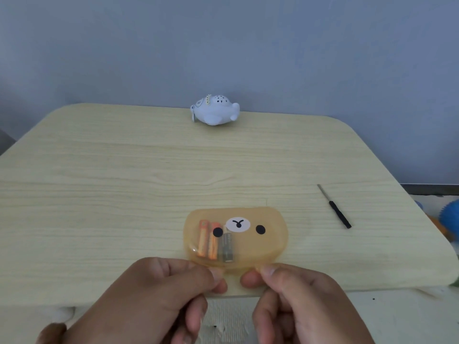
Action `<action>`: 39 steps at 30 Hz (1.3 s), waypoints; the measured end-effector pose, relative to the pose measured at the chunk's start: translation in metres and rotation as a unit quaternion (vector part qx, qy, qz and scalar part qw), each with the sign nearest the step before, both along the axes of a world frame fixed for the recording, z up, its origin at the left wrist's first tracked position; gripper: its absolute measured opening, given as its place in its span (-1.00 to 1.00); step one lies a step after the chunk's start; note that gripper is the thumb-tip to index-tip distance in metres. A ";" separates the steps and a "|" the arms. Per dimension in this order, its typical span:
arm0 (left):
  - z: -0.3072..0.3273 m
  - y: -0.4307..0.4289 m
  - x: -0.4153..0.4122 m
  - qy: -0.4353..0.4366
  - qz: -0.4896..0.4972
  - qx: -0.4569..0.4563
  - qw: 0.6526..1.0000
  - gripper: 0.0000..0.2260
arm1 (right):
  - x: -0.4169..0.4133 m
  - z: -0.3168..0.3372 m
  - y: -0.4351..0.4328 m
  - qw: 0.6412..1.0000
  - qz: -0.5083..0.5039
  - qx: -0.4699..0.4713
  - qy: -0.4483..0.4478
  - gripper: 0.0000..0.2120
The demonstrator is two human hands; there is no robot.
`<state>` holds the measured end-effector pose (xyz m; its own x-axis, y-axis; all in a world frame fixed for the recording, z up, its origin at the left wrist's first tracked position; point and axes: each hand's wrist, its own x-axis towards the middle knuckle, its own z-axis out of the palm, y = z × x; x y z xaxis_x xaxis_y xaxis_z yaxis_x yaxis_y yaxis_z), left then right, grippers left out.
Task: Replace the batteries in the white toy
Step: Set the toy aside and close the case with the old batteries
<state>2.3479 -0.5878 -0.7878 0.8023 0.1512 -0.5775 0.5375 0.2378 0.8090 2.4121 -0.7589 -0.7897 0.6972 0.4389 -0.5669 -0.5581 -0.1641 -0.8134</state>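
The white toy (pixel 215 110), shaped like a small plane, sits at the far edge of the table against the wall. Near me lies a translucent orange case (pixel 263 240) with a bear face on its lid. Through the lid I see two orange batteries (pixel 208 240) and a grey battery (pixel 227 247) lying side by side at its left. My left hand (pixel 159 291) pinches the case's near edge with thumb and fingers. My right hand (pixel 295 294) grips the same edge just to the right. A thin black screwdriver (pixel 335 207) lies on the table to the right.
The light wood table (pixel 124 189) has rounded corners and reaches back to a grey-blue wall. Off its right edge, on the floor, sit a blue spiky ball (pixel 450 219) and something orange.
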 end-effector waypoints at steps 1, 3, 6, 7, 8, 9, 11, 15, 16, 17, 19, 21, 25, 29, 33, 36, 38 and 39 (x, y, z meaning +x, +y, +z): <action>-0.001 0.000 0.000 0.005 0.004 0.001 1.000 -0.78 | -0.001 0.000 0.001 1.000 -0.008 -0.008 -0.001 -0.69; -0.002 0.001 -0.002 0.011 0.002 -0.008 1.000 -0.77 | -0.003 0.001 0.001 0.999 -0.025 -0.023 -0.010 -0.67; 0.001 0.001 -0.002 0.013 -0.013 -0.023 1.000 -0.77 | -0.007 0.002 0.001 0.998 -0.034 -0.045 -0.033 -0.63; 0.001 0.001 -0.002 0.013 -0.013 -0.032 0.999 -0.77 | -0.007 0.002 0.001 0.997 -0.034 -0.053 -0.038 -0.62; 0.002 0.001 -0.001 0.016 -0.013 -0.039 0.999 -0.77 | -0.007 0.002 0.002 0.997 -0.035 -0.057 -0.040 -0.63; 0.002 0.001 -0.001 0.021 -0.012 -0.041 0.999 -0.78 | -0.007 0.001 0.002 0.997 -0.036 -0.057 -0.040 -0.64; 0.003 0.001 0.000 0.030 -0.023 -0.035 0.999 -0.77 | -0.005 0.001 0.004 0.997 -0.044 -0.057 -0.037 -0.65; 0.019 0.010 0.001 0.069 -0.124 -0.004 0.990 -0.51 | 0.001 0.003 0.002 0.997 -0.047 -0.057 -0.019 -0.66; 0.024 0.014 -0.005 0.066 -0.167 0.043 0.983 -0.42 | 0.002 0.003 0.002 0.997 -0.040 -0.060 -0.015 -0.67; 0.027 0.018 -0.008 0.049 -0.189 0.107 0.975 -0.34 | 0.003 0.003 0.003 0.997 -0.033 -0.063 -0.013 -0.68; 0.031 0.030 -0.005 -0.041 -0.167 0.244 0.954 -0.27 | 0.003 0.002 0.004 0.998 -0.025 -0.063 -0.009 -0.69; 0.029 0.039 -0.008 -0.207 -0.075 0.397 0.891 -0.38 | 0.004 0.004 0.005 0.998 -0.018 -0.062 -0.004 -0.70; 0.027 0.035 0.009 -0.310 -0.157 0.626 0.698 -0.23 | 0.007 0.013 0.003 0.995 0.036 -0.088 -0.017 -0.71; 0.009 0.032 0.014 -0.261 -0.220 0.607 0.718 -0.16 | 0.014 0.023 -0.007 0.966 0.094 -0.197 -0.140 -0.52; 0.001 0.041 0.018 -0.240 -0.215 0.561 0.763 -0.24 | 0.057 0.010 -0.046 0.773 -0.050 -0.381 -0.504 -0.66; 0.003 0.053 0.021 -0.257 -0.204 0.556 0.764 -0.24 | 0.086 -0.009 -0.054 0.692 -0.054 -0.518 -0.499 -0.68; 0.006 0.063 0.025 -0.260 -0.202 0.558 0.762 -0.24 | 0.096 -0.019 -0.051 0.677 -0.063 -0.534 -0.502 -0.82; 0.008 0.069 0.027 -0.259 -0.207 0.563 0.757 -0.25 | 0.098 -0.020 -0.046 0.673 -0.066 -0.529 -0.512 -0.93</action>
